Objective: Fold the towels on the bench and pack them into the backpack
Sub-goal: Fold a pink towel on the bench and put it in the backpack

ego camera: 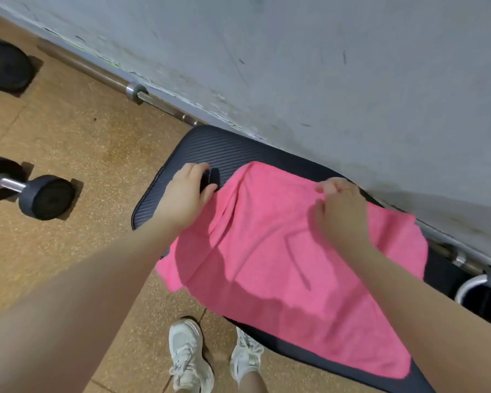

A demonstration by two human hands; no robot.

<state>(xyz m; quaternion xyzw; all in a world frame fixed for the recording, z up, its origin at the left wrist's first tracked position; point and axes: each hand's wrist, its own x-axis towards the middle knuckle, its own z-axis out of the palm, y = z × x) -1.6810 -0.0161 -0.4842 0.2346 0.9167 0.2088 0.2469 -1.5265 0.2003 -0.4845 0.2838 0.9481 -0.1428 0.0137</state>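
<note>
Speckled tan gym flooring (77,131) runs up to a scuffed grey wall (323,58), and against that wall stands the dark padded counter (210,150) we are working at. Across its ribbed top lies our pink towel (267,251), spread out and creased, its near-left edge hanging off the counter's side over the floor.

Our left hand (186,194) rests at the towel's far-left edge with thumb and fingers curled narrow; whether cloth is actually between them we cannot tell, since dark padding shows in the gap. Our right hand (340,211) is closed in a pinch on the towel's far edge near the wall, lifting a small ridge of cloth.

On the floor to the left sits a dumbbell (26,188), with another weight (6,66) farther back. A steel barbell (136,93) lies along the foot of the wall. Our white sneakers (190,355) stand just beside the counter's near edge.
</note>
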